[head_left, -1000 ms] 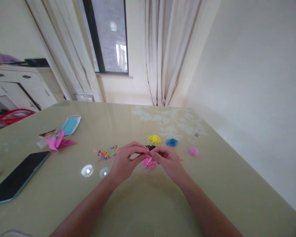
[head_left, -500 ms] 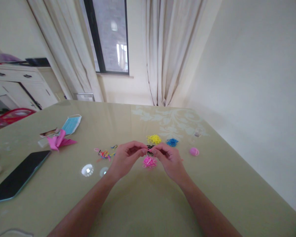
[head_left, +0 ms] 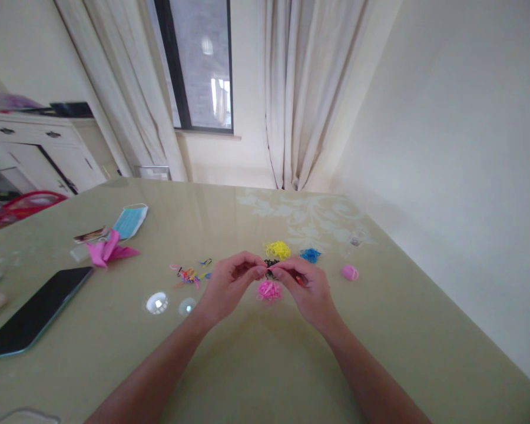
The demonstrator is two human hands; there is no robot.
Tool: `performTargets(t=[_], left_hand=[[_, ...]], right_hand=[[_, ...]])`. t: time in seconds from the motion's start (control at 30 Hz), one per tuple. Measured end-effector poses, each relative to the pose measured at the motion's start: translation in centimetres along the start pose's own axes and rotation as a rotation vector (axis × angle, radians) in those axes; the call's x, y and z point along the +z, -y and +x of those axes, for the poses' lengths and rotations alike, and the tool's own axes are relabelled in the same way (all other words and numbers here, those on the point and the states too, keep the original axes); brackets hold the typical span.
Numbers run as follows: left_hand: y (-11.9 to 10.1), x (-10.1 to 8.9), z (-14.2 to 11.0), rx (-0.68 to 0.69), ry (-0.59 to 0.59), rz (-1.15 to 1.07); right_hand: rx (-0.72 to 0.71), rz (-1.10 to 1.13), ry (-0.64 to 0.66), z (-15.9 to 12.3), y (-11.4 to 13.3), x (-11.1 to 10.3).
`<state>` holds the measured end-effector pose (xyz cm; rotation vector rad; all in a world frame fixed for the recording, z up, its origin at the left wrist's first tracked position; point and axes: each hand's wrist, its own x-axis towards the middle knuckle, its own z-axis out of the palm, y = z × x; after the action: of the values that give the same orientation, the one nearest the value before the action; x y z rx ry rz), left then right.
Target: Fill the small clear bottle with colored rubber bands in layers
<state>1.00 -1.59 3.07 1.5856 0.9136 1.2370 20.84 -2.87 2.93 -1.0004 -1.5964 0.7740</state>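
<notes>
My left hand (head_left: 230,284) and my right hand (head_left: 307,287) meet above the table, thumb and forefinger pinched on each. Between the fingertips a small pink rubber band (head_left: 268,269) is stretched, mostly covered by the fingers. Just below lies a pile of pink rubber bands (head_left: 270,290). A pile of black rubber bands (head_left: 271,262) shows behind the fingertips, partly hidden. Farther back are yellow rubber bands (head_left: 278,249) and blue rubber bands (head_left: 310,255). Some orange bands (head_left: 299,281) peek out through the right hand's fingers. Mixed coloured bands (head_left: 189,275) lie left of my left hand.
A pink ball-like object (head_left: 350,272) sits to the right. Two clear domes (head_left: 156,302) rest at left front. Farther left are a dark tablet-like slab (head_left: 37,312), a pink folded paper shape (head_left: 110,250) and a blue face mask (head_left: 130,222). The table (head_left: 424,330) meets a wall on the right.
My hands have drawn slightly apart from where their fingertips touched, and the pink rubber band came into view between them. The view has shifted slightly; the piles lie as before.
</notes>
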Motion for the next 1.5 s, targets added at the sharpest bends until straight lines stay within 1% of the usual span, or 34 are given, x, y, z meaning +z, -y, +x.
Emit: performTargets(t=[0.07, 0.13, 0.2, 0.27, 0.3, 0.33, 0.4, 0.43, 0.5, 0.63, 0.7, 0.77, 0.87, 0.97, 1.03, 1.17, 1.3, 1.5], left_hand=[[0.2, -0.3, 0.3, 0.015, -0.019, 0.042], [0.6, -1.2, 0.6, 0.014, -0.062, 0.188], [1.2, -2.6, 0.9, -0.019, -0.107, 0.498], [2.1, -4.4, 1.0, -0.080, -0.110, 0.939], [2.5, -5.3, 0.9, -0.141, -0.093, 1.136], [2.9, -6.1, 0.9, -0.227, -0.071, 1.277], [3.6, -7.3, 0.8, -0.366, -0.013, 1.415], [3.8, -7.8, 0.8, -0.410, 0.007, 1.431], [4.0, -8.4, 0.9, -0.446, 0.016, 1.411], [3.8, -8.9, 1.5, -0.473, -0.022, 1.329], [3.5, -9.0, 1.6, -0.495, -0.042, 1.294], [3.1, -9.2, 1.7, -0.521, -0.063, 1.270], [2.8, -9.2, 1.7, -0.564, -0.105, 1.268], [2.8, -9.3, 1.8, -0.567, -0.142, 1.276], [2.9, -9.4, 1.8, -0.562, -0.152, 1.277], [3.0, -9.4, 1.8, -0.576, -0.160, 1.283], [2.9, -9.3, 1.7, -0.561, -0.167, 1.287], [2.6, -9.4, 1.8, -0.476, -0.208, 1.242]], right_hand=[[0.018, 0.036, -0.004, 0.0, 0.2, -0.2], [0.039, 0.089, -0.003, 0.1, 0.3, -0.5], [0.062, 0.145, 0.001, 0.2, 0.5, -0.8], [0.079, 0.188, 0.003, 0.3, 0.5, -1.1], [0.084, 0.204, 0.000, 0.4, 0.6, -1.2], [0.087, 0.212, -0.002, 0.4, 0.5, -1.3], [0.088, 0.214, -0.004, 0.4, 0.5, -1.3], [0.089, 0.211, 0.000, 0.4, 0.6, -1.3], [0.088, 0.210, 0.010, 0.3, 0.6, -1.3], [0.088, 0.212, 0.025, 0.2, 0.7, -1.4], [0.079, 0.175, 0.040, 0.3, 0.5, -1.5], [0.056, 0.091, 0.089, 0.5, 0.2, -1.8], [0.003, -0.144, 0.217, 1.0, -0.7, -2.1], [-0.015, -0.362, 0.315, 1.3, -1.8, -2.2], [0.005, -0.431, 0.362, 1.3, -2.5, -2.0], [0.042, -0.484, 0.442, 1.1, -3.2, -1.6], [0.042, -0.506, 0.423, 1.2, -3.0, -1.9], [0.032, -0.501, 0.353, 1.4, -2.7, -2.3]])
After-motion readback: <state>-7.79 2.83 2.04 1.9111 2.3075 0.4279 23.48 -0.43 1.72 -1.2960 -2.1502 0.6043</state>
